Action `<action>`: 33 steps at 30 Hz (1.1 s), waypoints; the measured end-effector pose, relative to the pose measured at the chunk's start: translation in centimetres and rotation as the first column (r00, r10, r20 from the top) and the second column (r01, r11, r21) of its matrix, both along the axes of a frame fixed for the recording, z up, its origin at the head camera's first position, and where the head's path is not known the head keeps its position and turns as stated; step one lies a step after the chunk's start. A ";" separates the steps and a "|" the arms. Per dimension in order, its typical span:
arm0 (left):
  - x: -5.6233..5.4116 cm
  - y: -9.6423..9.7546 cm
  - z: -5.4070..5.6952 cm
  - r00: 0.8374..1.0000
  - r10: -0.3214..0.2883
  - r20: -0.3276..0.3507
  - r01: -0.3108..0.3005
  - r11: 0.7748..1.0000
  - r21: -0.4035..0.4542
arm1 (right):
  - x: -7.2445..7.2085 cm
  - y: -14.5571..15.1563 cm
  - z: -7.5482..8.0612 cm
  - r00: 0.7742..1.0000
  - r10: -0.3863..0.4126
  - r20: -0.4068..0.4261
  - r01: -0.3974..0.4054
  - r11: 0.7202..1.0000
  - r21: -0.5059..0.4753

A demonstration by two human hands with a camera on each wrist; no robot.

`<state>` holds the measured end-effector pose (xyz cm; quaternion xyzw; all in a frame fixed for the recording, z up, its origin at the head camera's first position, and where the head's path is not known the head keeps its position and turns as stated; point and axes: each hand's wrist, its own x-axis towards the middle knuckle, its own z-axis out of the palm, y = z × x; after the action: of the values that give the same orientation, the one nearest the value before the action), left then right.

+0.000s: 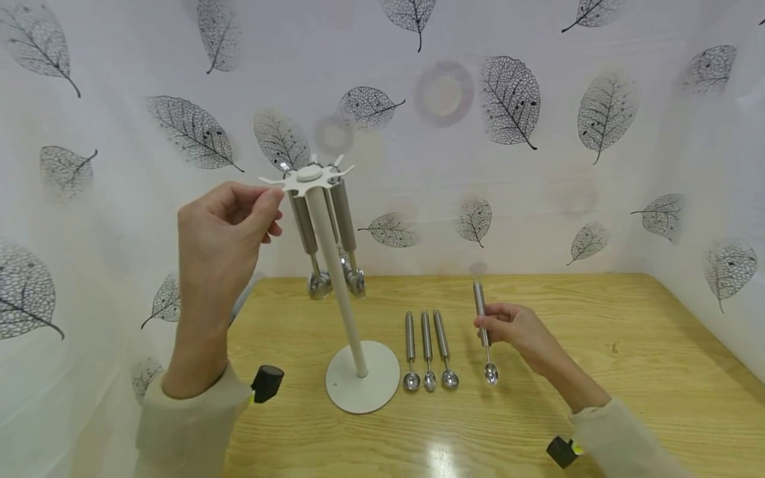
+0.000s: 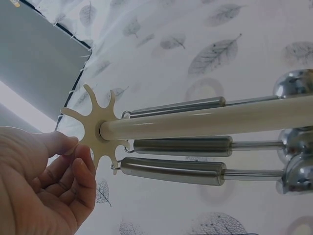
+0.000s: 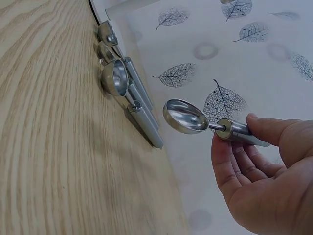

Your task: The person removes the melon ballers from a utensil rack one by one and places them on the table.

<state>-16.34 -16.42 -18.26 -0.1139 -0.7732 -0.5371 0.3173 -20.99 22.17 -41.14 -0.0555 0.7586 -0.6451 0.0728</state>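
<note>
My left hand (image 1: 224, 229) is raised at the top of a white utensil stand (image 1: 336, 272); thumb and index finger pinch one prong of its star-shaped top (image 2: 92, 128). Several steel melon ballers (image 1: 343, 216) hang from other prongs, bowls downward. With my right hand (image 1: 526, 335) I grip another melon baller (image 1: 481, 309) by its handle, above the table on the right. Its oval bowl (image 3: 186, 116) points away from the palm in the right wrist view. Between stand and right hand, three melon ballers (image 1: 427, 335) lie side by side, bowls toward me.
The stand's round white base (image 1: 362, 395) rests on the wooden table (image 1: 597, 372). White cloth with a leaf print (image 1: 538, 199) encloses the table at the back and sides. Small black devices (image 1: 267, 384) are worn at both wrists.
</note>
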 end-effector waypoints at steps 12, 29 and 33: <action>0.0 0.1 0.0 1.000 0.005 -0.001 -0.005 1.000 0.000 | -0.1 -0.1 -1.1 0.999 -0.008 0.040 0.007 0.999 0.042; 0.0 0.0 0.0 1.000 0.005 0.000 -0.005 1.000 0.000 | -0.6 -0.7 -2.4 0.996 -0.046 0.075 0.041 0.997 0.066; 0.0 0.0 0.0 1.000 -0.003 -0.002 0.003 1.000 0.005 | -0.9 -0.8 -2.9 0.996 -0.058 0.074 0.052 0.996 0.076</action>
<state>-16.38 -16.39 -18.28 -0.1147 -0.7713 -0.5394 0.3177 -21.93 21.32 -44.02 -0.0072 0.7800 -0.6198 0.0858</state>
